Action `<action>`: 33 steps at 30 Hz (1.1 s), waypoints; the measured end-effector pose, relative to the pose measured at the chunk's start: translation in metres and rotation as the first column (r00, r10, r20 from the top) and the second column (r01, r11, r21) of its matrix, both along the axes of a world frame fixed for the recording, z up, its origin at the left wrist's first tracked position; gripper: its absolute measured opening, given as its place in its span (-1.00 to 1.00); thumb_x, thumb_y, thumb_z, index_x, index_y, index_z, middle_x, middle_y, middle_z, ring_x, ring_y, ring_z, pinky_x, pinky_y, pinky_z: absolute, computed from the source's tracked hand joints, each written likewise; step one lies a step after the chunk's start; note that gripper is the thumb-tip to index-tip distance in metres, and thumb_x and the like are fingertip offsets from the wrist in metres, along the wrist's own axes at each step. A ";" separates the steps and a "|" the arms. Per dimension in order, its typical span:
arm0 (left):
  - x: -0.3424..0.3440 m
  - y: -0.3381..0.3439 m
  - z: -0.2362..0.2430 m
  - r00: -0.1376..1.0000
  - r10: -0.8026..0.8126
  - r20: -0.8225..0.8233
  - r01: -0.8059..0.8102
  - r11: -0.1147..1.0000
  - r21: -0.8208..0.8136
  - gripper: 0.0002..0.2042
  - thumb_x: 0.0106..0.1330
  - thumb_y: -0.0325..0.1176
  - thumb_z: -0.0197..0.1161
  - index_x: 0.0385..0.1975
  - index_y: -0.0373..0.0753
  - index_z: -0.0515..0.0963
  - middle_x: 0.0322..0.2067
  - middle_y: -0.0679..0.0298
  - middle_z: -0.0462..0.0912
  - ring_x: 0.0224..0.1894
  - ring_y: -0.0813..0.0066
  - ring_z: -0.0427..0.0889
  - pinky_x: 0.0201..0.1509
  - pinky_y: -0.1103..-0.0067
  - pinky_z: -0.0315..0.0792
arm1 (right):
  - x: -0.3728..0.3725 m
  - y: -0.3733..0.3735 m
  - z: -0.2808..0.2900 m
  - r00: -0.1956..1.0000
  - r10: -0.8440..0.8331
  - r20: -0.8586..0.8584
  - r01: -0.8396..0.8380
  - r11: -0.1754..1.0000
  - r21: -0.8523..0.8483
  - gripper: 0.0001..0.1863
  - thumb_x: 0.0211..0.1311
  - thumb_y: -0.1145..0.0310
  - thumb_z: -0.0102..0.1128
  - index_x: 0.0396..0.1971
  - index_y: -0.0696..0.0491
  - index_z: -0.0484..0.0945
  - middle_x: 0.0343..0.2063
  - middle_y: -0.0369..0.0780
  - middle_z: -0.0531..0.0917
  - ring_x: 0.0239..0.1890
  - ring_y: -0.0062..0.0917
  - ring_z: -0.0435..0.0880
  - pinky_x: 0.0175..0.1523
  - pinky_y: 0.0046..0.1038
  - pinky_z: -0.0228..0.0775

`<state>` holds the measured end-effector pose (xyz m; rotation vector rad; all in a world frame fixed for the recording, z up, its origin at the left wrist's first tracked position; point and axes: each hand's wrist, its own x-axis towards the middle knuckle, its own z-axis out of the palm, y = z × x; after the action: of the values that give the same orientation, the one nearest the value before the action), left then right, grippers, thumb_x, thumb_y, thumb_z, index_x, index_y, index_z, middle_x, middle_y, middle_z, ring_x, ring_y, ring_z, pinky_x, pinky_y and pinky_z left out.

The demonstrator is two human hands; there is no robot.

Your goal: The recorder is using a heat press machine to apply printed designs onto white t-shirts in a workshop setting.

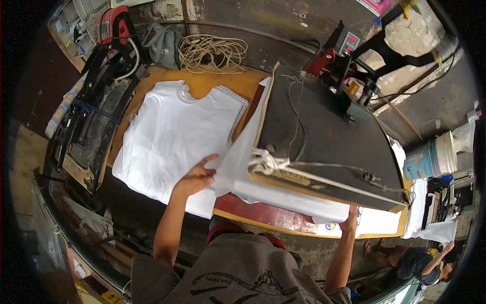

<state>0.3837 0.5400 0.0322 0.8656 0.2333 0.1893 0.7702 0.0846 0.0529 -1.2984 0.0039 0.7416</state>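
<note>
My left hand (196, 180) grips the left end of a white cloth (229, 175) that extends under the black upper platen (329, 131) of a heat press, above a red board (263, 210). My right hand (348, 220) holds the cloth's right end below the platen's front edge; its fingertips are partly hidden. To the left of the cloth, a stack of white T-shirts (167, 131) lies flat on the yellow-brown worktable (147, 76). A white cord is knotted at the platen's front-left corner and runs along the front edge.
A second press (86, 137), a red device (112, 25), a grey bag (159, 45) and coiled cord (212, 50) are at left and back. Buckets (428, 154) stand at right. A co-worker (425, 261) at lower right holds up white cloth. A green rail runs along lower left.
</note>
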 end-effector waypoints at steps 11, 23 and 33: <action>-0.067 -0.090 -0.005 0.588 0.778 -0.222 -0.674 0.623 0.397 -0.59 0.24 -0.55 0.11 0.13 -0.26 0.38 -0.35 0.35 0.45 -0.26 0.55 0.47 -0.05 0.54 0.44 | 0.024 -0.072 -0.052 0.381 0.691 0.615 0.313 0.529 -0.789 -0.48 0.21 0.25 0.18 0.16 0.11 0.39 0.17 0.00 0.40 0.21 -0.12 0.32 0.21 -0.17 0.23; -0.052 -0.310 -0.033 0.576 0.616 -0.538 -0.455 0.788 0.415 -0.78 0.27 -0.50 0.16 -0.10 -0.27 0.50 -0.38 0.33 0.56 -0.34 0.61 0.56 -0.20 0.66 0.46 | -0.005 -0.198 -0.113 0.036 0.852 0.522 0.350 0.478 -0.806 -0.66 0.11 0.23 0.18 -0.10 -0.03 0.51 0.01 -0.20 0.54 0.10 -0.22 0.44 0.03 -0.21 0.39; 0.113 -0.427 -0.017 0.952 -0.034 -0.306 0.215 0.784 0.582 -0.62 0.33 -0.37 0.19 0.13 -0.25 0.41 -0.14 0.16 0.62 -0.08 0.49 0.59 0.01 0.61 0.43 | 0.034 -0.203 0.075 0.775 -0.090 0.625 0.309 0.917 -0.251 -0.83 0.28 0.44 0.07 -0.32 0.26 0.54 -0.48 -0.24 0.62 -0.44 -0.57 0.57 -0.35 -0.46 0.42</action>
<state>0.4968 0.1126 0.0151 1.5613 0.3890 0.0068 0.8039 -0.1179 0.1280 -1.7976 -0.2520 0.1051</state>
